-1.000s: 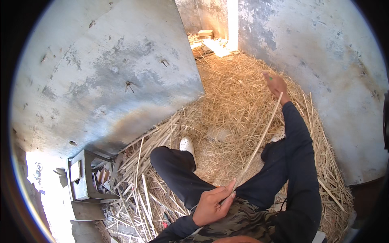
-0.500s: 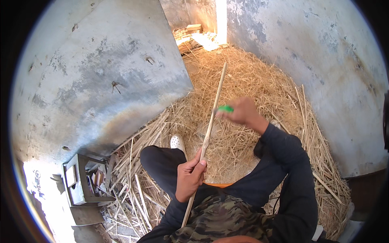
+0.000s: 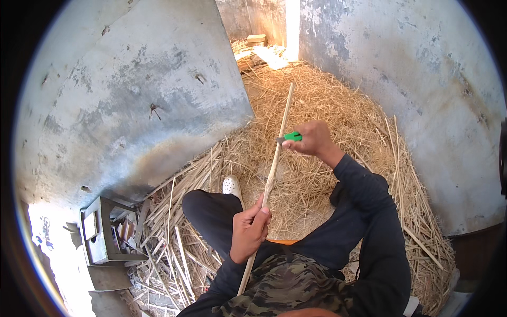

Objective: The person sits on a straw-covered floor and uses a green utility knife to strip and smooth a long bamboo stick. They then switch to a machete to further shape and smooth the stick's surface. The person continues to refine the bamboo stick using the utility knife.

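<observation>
A long pale strip of split cane or bamboo (image 3: 273, 171) slants up and away from my lap. Wrapped round its lower part, my left hand (image 3: 250, 231) is closed. My right hand (image 3: 311, 141) grips a green-handled knife (image 3: 292, 137), probably a utility knife. Its short dark blade meets the strip a little above the middle. A knobbly joint in the strip shows just above my left hand. The strip's lower end lies against my camouflage-patterned clothing (image 3: 280, 282).
Straw-like shavings (image 3: 327, 105) cover the floor ahead. Loose strips lie at left (image 3: 182, 253) and right (image 3: 422, 243). A small wooden stool (image 3: 100, 232) stands at the lower left. Grey walls rise on the left (image 3: 132, 95) and right (image 3: 401, 79). A brick (image 3: 256, 39) sits at the back.
My right hand, blurred before, is now sharp and slightly higher, with the knife blade at the strip. The left hand keeps its hold, and the strip's angle is nearly the same.
</observation>
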The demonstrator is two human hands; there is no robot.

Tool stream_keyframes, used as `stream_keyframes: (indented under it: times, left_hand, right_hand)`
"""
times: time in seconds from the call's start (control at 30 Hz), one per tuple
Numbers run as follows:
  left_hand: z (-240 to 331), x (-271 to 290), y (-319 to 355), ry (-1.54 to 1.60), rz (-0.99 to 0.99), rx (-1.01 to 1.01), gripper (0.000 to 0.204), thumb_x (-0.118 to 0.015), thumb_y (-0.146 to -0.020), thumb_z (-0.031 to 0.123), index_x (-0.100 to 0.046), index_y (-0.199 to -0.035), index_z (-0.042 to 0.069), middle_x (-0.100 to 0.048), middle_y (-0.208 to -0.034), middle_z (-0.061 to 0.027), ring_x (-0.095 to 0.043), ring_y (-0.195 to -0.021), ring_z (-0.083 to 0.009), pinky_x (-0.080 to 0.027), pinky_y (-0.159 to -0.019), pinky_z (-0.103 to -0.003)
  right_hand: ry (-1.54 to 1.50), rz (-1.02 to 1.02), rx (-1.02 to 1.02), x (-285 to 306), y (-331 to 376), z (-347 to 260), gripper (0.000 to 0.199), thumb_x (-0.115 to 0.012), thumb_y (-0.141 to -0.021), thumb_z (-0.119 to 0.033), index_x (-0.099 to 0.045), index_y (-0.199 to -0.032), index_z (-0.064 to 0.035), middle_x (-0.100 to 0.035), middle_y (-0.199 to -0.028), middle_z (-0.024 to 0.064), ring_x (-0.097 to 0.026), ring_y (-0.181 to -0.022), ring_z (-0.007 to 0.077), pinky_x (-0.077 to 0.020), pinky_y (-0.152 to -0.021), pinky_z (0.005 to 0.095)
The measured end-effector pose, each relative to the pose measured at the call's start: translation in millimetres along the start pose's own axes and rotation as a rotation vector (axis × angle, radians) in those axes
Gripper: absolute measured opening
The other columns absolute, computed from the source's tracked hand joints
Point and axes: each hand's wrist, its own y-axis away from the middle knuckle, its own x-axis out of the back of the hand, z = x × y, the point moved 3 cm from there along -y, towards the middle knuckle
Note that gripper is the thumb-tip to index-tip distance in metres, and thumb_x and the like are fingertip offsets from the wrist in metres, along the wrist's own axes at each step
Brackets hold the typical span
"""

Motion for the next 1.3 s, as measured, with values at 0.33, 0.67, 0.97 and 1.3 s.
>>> stream_keyframes:
  times: [0.33,0.67,0.97,1.3]
  left_hand:
    - [-13.4,1.9,12.8,-0.009,-0.059,0.055,0.038,-0.051,-0.1,0.013,-0.051,-0.137,0.003,-0.052,-0.073,0.0005,-0.039,-0.045,-0.0016,-0.032,-0.042,-0.018]
    - [-1.4,4.0,44.1,-0.026,-0.157,0.2,0.038,-0.047,-0.101,0.02,-0.051,-0.131,-0.003,-0.05,-0.067,-0.001,-0.04,-0.041,-0.0043,-0.032,-0.038,-0.018]
    - [-14.0,28.4,-18.7,0.185,-0.063,0.067,0.037,-0.045,-0.103,0.026,-0.054,-0.125,-0.002,-0.054,-0.067,-0.0017,-0.043,-0.039,-0.0056,-0.036,-0.038,-0.017]
    - [-13.9,9.3,-19.7,0.439,-0.123,0.173,0.035,-0.034,-0.106,0.027,-0.05,-0.118,-0.003,-0.038,-0.054,0.0027,-0.031,-0.032,-0.0061,-0.03,-0.04,-0.021]
  right_hand:
    - [0.151,0.034,-0.2,12.3,-29.6,76.0,0.078,-0.037,-0.083,-0.082,-0.049,-0.049,-0.0125,-0.037,-0.042,-0.0012,-0.038,-0.036,0.014,-0.0285,-0.035,0.0335]
    - [0.14,-0.026,-0.717,20.1,-10.4,166.7,0.073,-0.037,-0.09,-0.074,-0.057,-0.058,-0.0109,-0.032,-0.047,-0.0036,-0.032,-0.04,0.0134,-0.0243,-0.039,0.0321]
    - [-0.21,-0.138,-0.06,23.0,10.9,-17.6,0.065,-0.048,-0.087,-0.071,-0.062,-0.064,-0.0109,-0.048,-0.049,0.0,-0.046,-0.043,0.0145,-0.0358,-0.042,0.0328]
    - [-0.122,-0.055,0.019,20.6,12.0,-39.1,0.074,-0.052,-0.077,-0.079,-0.061,-0.053,-0.0097,-0.043,-0.039,0.0051,-0.046,-0.035,0.0232,-0.0348,-0.037,0.0368]
